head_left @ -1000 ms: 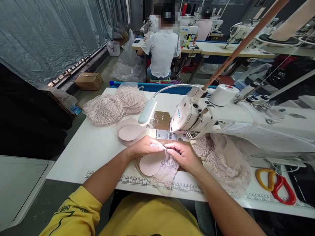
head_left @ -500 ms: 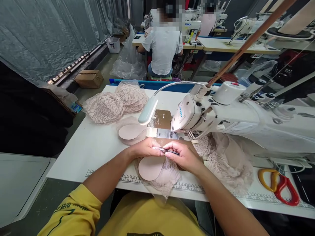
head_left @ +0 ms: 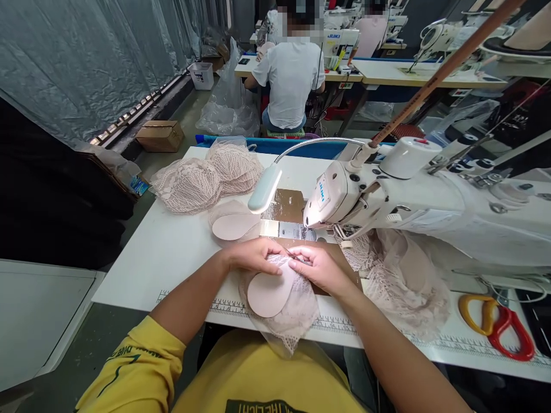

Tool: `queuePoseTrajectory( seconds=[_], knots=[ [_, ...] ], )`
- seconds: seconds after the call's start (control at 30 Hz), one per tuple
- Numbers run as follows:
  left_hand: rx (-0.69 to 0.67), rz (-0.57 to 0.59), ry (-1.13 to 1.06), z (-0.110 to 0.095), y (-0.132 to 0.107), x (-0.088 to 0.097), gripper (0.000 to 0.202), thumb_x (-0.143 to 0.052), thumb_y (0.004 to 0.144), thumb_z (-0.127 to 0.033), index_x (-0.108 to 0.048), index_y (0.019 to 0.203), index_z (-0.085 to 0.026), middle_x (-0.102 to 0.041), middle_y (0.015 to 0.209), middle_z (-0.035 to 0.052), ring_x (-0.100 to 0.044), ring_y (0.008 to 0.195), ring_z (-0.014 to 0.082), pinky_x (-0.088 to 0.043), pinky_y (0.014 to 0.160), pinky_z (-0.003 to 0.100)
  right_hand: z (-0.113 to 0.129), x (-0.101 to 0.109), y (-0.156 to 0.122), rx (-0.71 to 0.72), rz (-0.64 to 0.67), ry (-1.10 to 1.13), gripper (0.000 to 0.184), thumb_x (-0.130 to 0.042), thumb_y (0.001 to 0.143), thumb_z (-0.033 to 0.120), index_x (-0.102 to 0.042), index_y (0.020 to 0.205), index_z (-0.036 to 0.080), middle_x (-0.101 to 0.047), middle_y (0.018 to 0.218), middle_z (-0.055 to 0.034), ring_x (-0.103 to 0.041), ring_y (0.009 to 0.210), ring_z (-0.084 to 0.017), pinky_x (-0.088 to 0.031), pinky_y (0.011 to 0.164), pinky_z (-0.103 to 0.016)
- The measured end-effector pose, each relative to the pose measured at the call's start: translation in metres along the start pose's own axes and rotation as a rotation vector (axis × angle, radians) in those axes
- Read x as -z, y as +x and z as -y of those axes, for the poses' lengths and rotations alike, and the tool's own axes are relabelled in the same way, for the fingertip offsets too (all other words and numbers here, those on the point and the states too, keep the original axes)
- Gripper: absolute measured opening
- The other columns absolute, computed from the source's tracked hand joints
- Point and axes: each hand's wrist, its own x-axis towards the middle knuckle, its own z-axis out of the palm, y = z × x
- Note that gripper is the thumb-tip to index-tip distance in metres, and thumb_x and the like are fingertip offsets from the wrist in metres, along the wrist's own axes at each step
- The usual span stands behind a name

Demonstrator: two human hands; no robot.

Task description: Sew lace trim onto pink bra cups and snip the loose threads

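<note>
Pale pink lace bra cup with a smooth oval foam pad (head_left: 270, 293) lies at the lower centre of the frame, on the front edge of the white surface (head_left: 172, 252), its lace hem hanging over that edge. The left hand (head_left: 253, 255) has its fingers pinched on the cup's top edge. The right hand (head_left: 321, 269) meets it there, fingers closed on the same edge. A thin dark sliver (head_left: 295, 257) shows at their tips, too small to identify.

Just above the hands sits a white sewing machine (head_left: 387, 195) with a gooseneck lamp (head_left: 264, 189). A pile of matching lace cups (head_left: 206, 175) lies at centre left, and yellow-and-red-handled scissors (head_left: 495, 324) at lower right.
</note>
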Motion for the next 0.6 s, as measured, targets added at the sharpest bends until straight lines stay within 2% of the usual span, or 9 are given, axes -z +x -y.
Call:
queuePoseTrajectory(
  seconds=[0.07,0.13,0.23,0.3,0.33,0.4,0.47,0.53,0.6],
  knots=[
    [0.031,0.02,0.121,-0.003,-0.008,0.009,0.034,-0.069,0.071,-0.023,-0.065,0.103,-0.015,-0.059,0.082,0.0001,-0.051,0.07,0.0122,-0.037,0.06,0.021,0.001,0.003,-0.004,-0.042,-0.01,-0.054,0.017,-0.06,0.079,0.034,-0.063,0.077,0.018,-0.057,0.071,0.0002,-0.051,0.067,-0.015,-0.04,0.06,-0.027],
    [0.055,-0.017,0.208,-0.007,-0.017,0.015,0.035,-0.064,0.072,-0.019,-0.062,0.107,-0.015,-0.057,0.08,-0.0005,-0.05,0.069,0.0121,-0.037,0.06,0.021,0.0,0.008,-0.009,-0.075,-0.013,-0.057,0.015,-0.058,0.078,0.031,-0.057,0.071,0.019,-0.049,0.064,0.0032,-0.044,0.06,-0.012,-0.033,0.055,-0.025],
    [0.059,-0.194,0.315,-0.017,-0.033,0.017,0.031,-0.06,0.075,-0.022,-0.063,0.105,-0.016,-0.056,0.081,0.0003,-0.05,0.071,0.0132,-0.038,0.063,0.022,-0.001,0.013,-0.02,-0.097,0.011,0.015,0.012,-0.056,0.077,0.029,-0.054,0.071,0.019,-0.046,0.063,0.0042,-0.041,0.059,-0.012,-0.031,0.054,-0.025],
    [0.08,-0.327,0.359,-0.022,-0.045,0.015,0.022,-0.06,0.078,-0.028,-0.065,0.097,-0.017,-0.058,0.08,0.0008,-0.05,0.071,0.0135,-0.038,0.062,0.023,-0.001,0.014,-0.028,-0.096,0.004,0.076,0.013,-0.056,0.078,0.031,-0.055,0.073,0.019,-0.052,0.069,0.0021,-0.045,0.063,-0.013,-0.034,0.057,-0.025],
    [0.112,-0.355,0.358,-0.024,-0.051,0.013,0.021,-0.06,0.08,-0.033,-0.065,0.093,-0.017,-0.058,0.078,0.0009,-0.051,0.07,0.0135,-0.038,0.062,0.023,-0.001,0.014,-0.032,-0.087,-0.006,0.107,0.014,-0.056,0.078,0.032,-0.057,0.075,0.019,-0.055,0.074,0.0004,-0.049,0.067,-0.015,-0.036,0.06,-0.026],
    [0.197,-0.312,0.272,-0.022,-0.059,0.007,0.027,-0.063,0.08,-0.041,-0.067,0.09,-0.016,-0.06,0.077,0.0013,-0.052,0.07,0.0136,-0.039,0.063,0.023,-0.002,0.014,-0.039,-0.049,-0.022,0.177,0.015,-0.058,0.078,0.034,-0.059,0.078,0.019,-0.061,0.085,-0.0027,-0.055,0.078,-0.018,-0.04,0.068,-0.028],
    [0.229,-0.215,0.063,-0.015,-0.061,-0.003,0.034,-0.068,0.076,-0.044,-0.068,0.097,-0.017,-0.062,0.084,0.0027,-0.055,0.076,0.0144,-0.042,0.068,0.023,-0.005,0.012,-0.044,-0.008,-0.031,0.246,0.016,-0.059,0.077,0.035,-0.061,0.08,0.02,-0.063,0.092,-0.004,-0.057,0.088,-0.021,-0.042,0.075,-0.03],
    [0.174,-0.145,-0.196,-0.006,-0.054,-0.018,0.041,-0.072,0.074,-0.042,-0.066,0.105,-0.017,-0.062,0.092,0.0036,-0.055,0.082,0.0143,-0.043,0.073,0.024,-0.009,0.011,-0.048,0.024,-0.031,0.289,0.016,-0.059,0.078,0.036,-0.062,0.083,0.021,-0.064,0.096,-0.0041,-0.057,0.093,-0.022,-0.042,0.08,-0.031],
    [0.105,-0.158,-0.389,0.002,-0.042,-0.033,0.04,-0.073,0.073,-0.042,-0.066,0.102,-0.016,-0.06,0.085,0.0024,-0.053,0.075,0.0117,-0.041,0.068,0.021,-0.013,0.009,-0.051,0.037,-0.02,0.273,0.019,-0.058,0.08,0.038,-0.063,0.086,0.021,-0.064,0.094,-0.0033,-0.057,0.089,-0.02,-0.042,0.078,-0.03]
  ],
)
